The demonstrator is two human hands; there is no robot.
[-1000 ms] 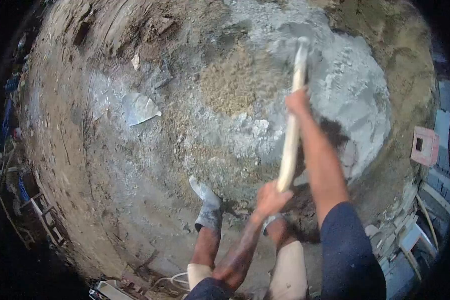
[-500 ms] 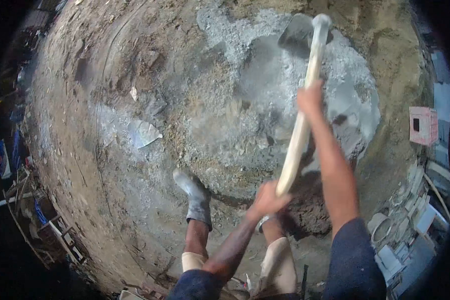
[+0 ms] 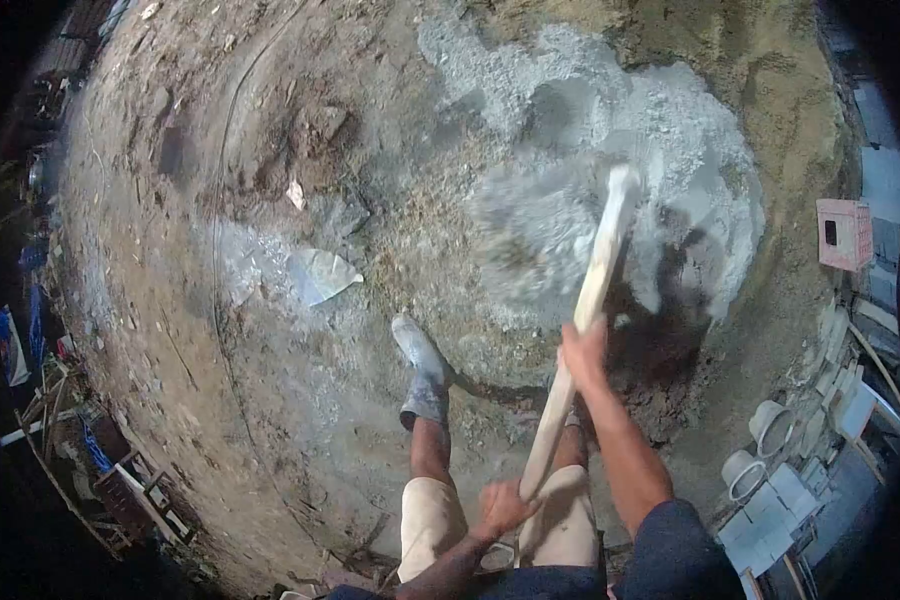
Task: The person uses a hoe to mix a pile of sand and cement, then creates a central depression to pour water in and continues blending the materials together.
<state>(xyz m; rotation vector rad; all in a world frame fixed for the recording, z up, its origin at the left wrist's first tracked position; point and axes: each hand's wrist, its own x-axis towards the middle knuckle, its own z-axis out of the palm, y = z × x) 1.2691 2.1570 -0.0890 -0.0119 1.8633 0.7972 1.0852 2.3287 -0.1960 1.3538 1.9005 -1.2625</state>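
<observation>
Both hands grip the pale wooden handle of a hoe (image 3: 595, 275). My left hand (image 3: 507, 507) is wrapped round the near end, close to my knees. Farther up, about mid-shaft, my right hand (image 3: 582, 352) is closed on the same handle. The handle's far end stands over a patch of grey powder (image 3: 670, 120) spread on sandy soil. Its blade cannot be made out among blurred, moving grey mix (image 3: 540, 225) just left of the handle end. Dark, damp-looking earth (image 3: 660, 350) lies right of the handle.
My booted foot (image 3: 422, 370) stands on the dirt at the near edge of the mix. A torn plastic piece (image 3: 322, 276) lies to the left. At the right are a pink crate (image 3: 844, 234), buckets (image 3: 770, 428) and stacked blocks (image 3: 770, 515). Timber scraps (image 3: 135, 480) lie at the lower left.
The hoe has come down and back toward my legs, both hands with it. Its blade, visible over the powder before, is now lost in the stirred mix. Grey material has shifted nearer.
</observation>
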